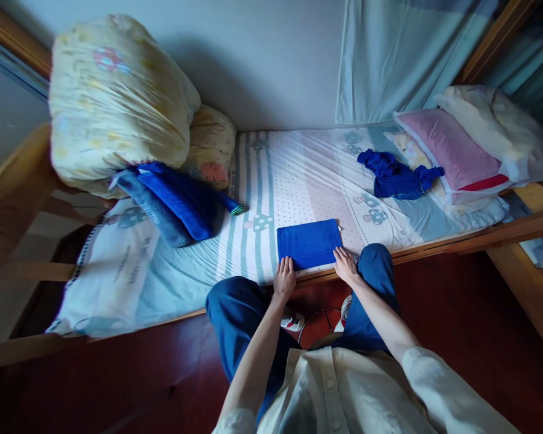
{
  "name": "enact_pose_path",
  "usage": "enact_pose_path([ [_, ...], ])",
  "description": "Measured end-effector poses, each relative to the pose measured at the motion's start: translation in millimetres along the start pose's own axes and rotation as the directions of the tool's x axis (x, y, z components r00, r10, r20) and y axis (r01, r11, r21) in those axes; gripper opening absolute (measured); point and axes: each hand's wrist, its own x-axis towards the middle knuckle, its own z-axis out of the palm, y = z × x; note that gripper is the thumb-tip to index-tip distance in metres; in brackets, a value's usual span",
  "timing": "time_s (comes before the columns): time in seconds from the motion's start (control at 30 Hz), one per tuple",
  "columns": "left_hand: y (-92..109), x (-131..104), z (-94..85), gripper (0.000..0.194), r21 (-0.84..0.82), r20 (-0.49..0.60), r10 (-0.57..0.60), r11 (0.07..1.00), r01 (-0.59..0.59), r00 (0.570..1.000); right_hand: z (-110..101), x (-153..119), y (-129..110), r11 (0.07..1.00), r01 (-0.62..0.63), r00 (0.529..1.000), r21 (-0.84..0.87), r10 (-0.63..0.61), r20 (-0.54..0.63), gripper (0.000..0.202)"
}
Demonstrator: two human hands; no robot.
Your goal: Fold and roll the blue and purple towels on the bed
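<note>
A flat, folded blue garment (308, 239) lies as a rectangle near the front edge of the bed, with a small white tag at its right side. My left hand (285, 278) rests at its near left corner, fingers stretched out and touching the fabric. At the near right corner, my right hand (345, 264) lies with its fingers spread on the cloth. The thumbs are partly hidden. Farther right on the bed is a crumpled blue garment (396, 175), away from both hands.
Folded blue and grey clothes (181, 208) lie left, against a large yellow floral bedding bundle (117, 102). A pink pillow (452, 144) and a pale, plastic-covered bundle (502, 129) are at the right end. A wooden rail (525, 228) runs along the front right. A curtain (389, 60) hangs behind.
</note>
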Motion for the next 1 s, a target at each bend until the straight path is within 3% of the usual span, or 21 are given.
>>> enact_pose_path([
  [0.27, -16.6, 9.7, 16.1, 0.060, 0.026, 0.005, 0.056, 0.998, -0.056, 0.998, 8.1, 16.0, 3.2, 0.980, 0.013, 1.000, -0.197, -0.010, 0.018, 0.057],
  [0.43, -21.6, 11.8, 18.0, 0.057, -0.004, 0.023, 0.054, 0.999, -0.054, 0.998, 6.4, 20.7, 9.6, 0.972, 0.053, 0.998, -0.229, -0.049, 0.026, 0.055],
  [0.77, -1.9, -12.0, -2.2, 0.060, 0.068, 0.101, 0.019, 0.997, -0.026, 0.995, -9.4, 0.9, 8.7, 0.977, 0.081, 0.995, -0.195, -0.067, 0.077, 0.056],
  [1.0, 2.9, -26.2, -26.8, 0.060, -0.136, 0.126, -0.078, 0.986, 0.096, 0.989, -17.6, -6.7, 19.0, 0.997, -0.001, 0.998, 0.073, -0.004, 0.066, 0.055],
])
